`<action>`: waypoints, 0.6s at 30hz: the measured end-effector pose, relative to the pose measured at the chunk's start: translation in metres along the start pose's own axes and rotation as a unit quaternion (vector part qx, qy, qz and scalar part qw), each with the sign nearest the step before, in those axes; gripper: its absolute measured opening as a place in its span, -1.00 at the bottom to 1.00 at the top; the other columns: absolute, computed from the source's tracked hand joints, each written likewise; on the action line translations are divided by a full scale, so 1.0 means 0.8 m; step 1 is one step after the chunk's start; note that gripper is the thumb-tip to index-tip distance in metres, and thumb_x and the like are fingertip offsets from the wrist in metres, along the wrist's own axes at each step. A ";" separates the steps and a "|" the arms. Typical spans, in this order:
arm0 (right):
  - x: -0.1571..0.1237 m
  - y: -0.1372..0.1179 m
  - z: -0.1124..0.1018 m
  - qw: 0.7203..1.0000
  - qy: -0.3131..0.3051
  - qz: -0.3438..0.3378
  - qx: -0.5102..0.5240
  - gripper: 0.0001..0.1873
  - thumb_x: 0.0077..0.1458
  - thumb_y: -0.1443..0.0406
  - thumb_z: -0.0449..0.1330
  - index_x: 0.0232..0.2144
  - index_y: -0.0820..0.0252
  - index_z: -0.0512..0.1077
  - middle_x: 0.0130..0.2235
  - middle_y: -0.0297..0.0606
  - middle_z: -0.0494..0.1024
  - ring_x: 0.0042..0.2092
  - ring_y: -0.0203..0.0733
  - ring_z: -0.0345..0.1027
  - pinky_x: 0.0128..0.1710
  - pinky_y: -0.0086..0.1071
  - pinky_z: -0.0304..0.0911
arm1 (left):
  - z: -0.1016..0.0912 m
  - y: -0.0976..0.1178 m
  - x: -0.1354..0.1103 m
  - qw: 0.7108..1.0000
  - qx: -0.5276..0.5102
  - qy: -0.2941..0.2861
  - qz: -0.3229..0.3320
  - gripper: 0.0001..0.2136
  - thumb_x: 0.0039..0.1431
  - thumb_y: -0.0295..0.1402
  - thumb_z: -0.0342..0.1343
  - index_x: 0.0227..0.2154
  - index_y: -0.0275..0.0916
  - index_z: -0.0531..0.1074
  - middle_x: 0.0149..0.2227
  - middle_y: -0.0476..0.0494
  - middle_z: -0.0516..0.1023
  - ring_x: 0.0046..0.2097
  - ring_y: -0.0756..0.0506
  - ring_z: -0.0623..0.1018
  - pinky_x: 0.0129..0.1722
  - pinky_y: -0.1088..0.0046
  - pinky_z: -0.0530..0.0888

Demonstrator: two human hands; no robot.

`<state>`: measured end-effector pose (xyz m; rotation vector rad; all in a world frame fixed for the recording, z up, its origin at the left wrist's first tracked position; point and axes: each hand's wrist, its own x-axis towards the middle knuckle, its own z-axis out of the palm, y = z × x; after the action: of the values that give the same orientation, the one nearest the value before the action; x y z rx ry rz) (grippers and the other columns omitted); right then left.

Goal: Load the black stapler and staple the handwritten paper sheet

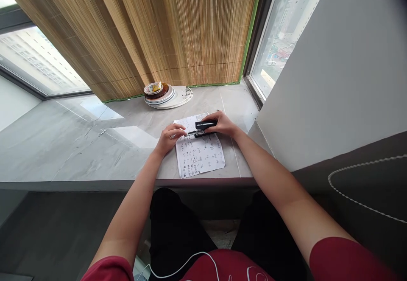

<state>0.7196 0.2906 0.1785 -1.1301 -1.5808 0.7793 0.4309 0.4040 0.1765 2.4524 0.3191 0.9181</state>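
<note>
A black stapler (205, 125) is above the written sheets of paper (203, 158), its upper arm lifted away from its base. My right hand (224, 124) is closed around the stapler's right end. From its left side a thin metal slide (191, 133) sticks out. The fingertips of my left hand (170, 136) pinch together at the outer end of this slide. Whether staples lie in it is too small to tell. Under both hands the paper rests on the grey marble-look ledge (146, 164), covered in handwriting.
Behind the paper stands a stack of plates (163, 99) with a small brown dish near its top. A bamboo blind (152, 30) hangs along the back. On the right are a window frame (254, 90) and a white wall (327, 81). A white cable (178, 271) crosses my lap.
</note>
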 end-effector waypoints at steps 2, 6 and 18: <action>0.000 -0.003 0.002 1.000 -0.004 0.004 -0.002 -0.55 -0.15 0.18 0.53 -0.15 0.19 0.68 -0.17 -0.22 0.71 -0.11 -0.03 0.59 -0.03 -0.17 0.49 | 0.000 0.000 0.000 1.000 0.015 -0.007 0.009 -0.80 0.41 -0.21 0.15 -0.27 -0.06 0.66 -0.10 -0.19 0.63 -0.04 -0.18 0.58 0.03 0.14 0.52; -0.001 -0.008 0.000 1.000 -0.003 0.005 -0.004 -0.58 -0.14 0.20 0.53 -0.18 0.20 0.68 -0.20 -0.25 0.71 -0.15 -0.06 0.59 -0.05 -0.19 0.48 | 0.000 0.000 0.000 0.999 0.036 -0.015 0.015 -0.83 0.40 -0.24 0.16 -0.26 -0.05 0.66 -0.10 -0.17 0.62 -0.08 -0.18 0.54 0.05 0.11 0.49; 0.003 -0.017 0.023 0.999 -0.035 -0.012 -0.025 -0.62 -0.08 0.24 0.49 -0.14 0.17 0.67 -0.20 -0.28 0.70 -0.17 -0.12 0.55 -0.11 -0.25 0.44 | 0.004 -0.005 -0.002 0.999 0.042 -0.029 0.006 -0.85 0.36 -0.21 0.21 -0.28 -0.03 0.67 -0.17 -0.16 0.55 -0.14 -0.16 0.46 -0.02 0.17 0.48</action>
<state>0.6982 0.2889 0.1861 -1.1267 -1.6780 0.7752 0.4319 0.4052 0.1715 2.5556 0.3301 0.8525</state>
